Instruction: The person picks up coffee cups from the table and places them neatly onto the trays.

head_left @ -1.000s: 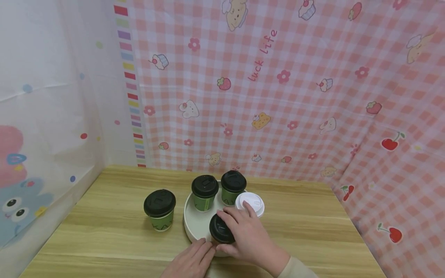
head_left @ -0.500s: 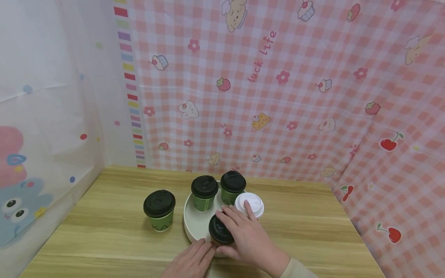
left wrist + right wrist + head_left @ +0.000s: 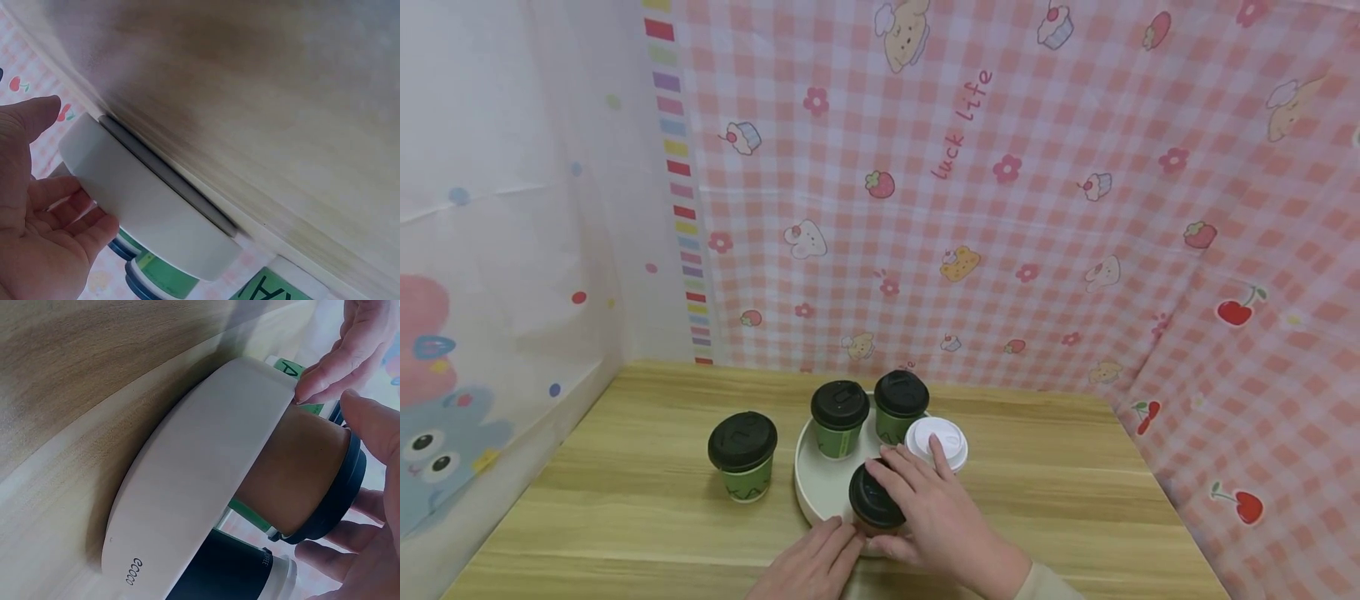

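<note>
My right hand (image 3: 943, 521) holds a brown paper coffee cup (image 3: 297, 469) by its black lid (image 3: 872, 500), thumb on one side and fingers on the other. One finger reaches over the white lid (image 3: 936, 437) of a dark cup (image 3: 222, 569) beside it. The brown cup stands at the near side of a round white tray (image 3: 818, 475). My left hand (image 3: 815, 560) rests its fingertips at the tray's near rim, thumb apart from it in the left wrist view. Toward the back of the tray stand two green cups (image 3: 838, 437) with black lids.
Another green cup (image 3: 747, 475) with a black lid stands on the wooden table (image 3: 625, 500), left of the tray. A grey base (image 3: 169, 175) shows under the tray. Pink checked cloth (image 3: 1000, 217) hangs behind and to the right, white printed cloth (image 3: 512, 250) to the left.
</note>
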### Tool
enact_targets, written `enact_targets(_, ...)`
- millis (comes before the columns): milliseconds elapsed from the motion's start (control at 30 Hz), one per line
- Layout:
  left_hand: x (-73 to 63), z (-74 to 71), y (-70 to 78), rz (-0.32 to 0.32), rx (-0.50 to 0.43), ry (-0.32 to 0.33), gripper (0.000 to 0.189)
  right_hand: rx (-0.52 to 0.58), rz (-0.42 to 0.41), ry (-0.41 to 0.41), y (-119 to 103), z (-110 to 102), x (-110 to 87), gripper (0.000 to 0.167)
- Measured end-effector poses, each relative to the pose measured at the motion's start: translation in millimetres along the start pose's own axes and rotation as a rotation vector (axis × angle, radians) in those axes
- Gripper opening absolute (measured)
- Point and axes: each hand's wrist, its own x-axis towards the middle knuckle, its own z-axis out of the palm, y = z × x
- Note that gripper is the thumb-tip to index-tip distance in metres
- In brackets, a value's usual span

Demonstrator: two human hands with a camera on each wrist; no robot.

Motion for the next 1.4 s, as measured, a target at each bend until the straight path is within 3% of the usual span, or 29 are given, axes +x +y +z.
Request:
enact_targets(133, -0.3, 0.1, 0.2, -0.001, 0.004, 0.001, 0.072, 0.010, -0.001, 0.008, 0, -2, -1.0, 0.090)
enact_targets(567, -0.1, -1.5, -0.7, 0.006, 0.020, -0.005, 0.072, -0.038, -0.048, 0.142, 1, -6, -6.5, 0.089)
enact_targets(967, -2.5, -5.8, -4.9, -0.021, -0.027, -0.044, 0.078, -0.041, -0.030, 0.224, 7, -13, -18.0, 0.091)
enact_targets(1167, -1.6, -8.1, -9.1, -0.012, 0.006, -0.033, 0.070, -0.010, -0.037, 0.276, 15, -17, -26.9, 0.092)
enact_targets(1400, -3.4, -14.1, -15.8, -0.035, 0.000, -0.094, 0.071, 0.046, -0.005, 0.324, 25, -21, -41.4, 0.086)
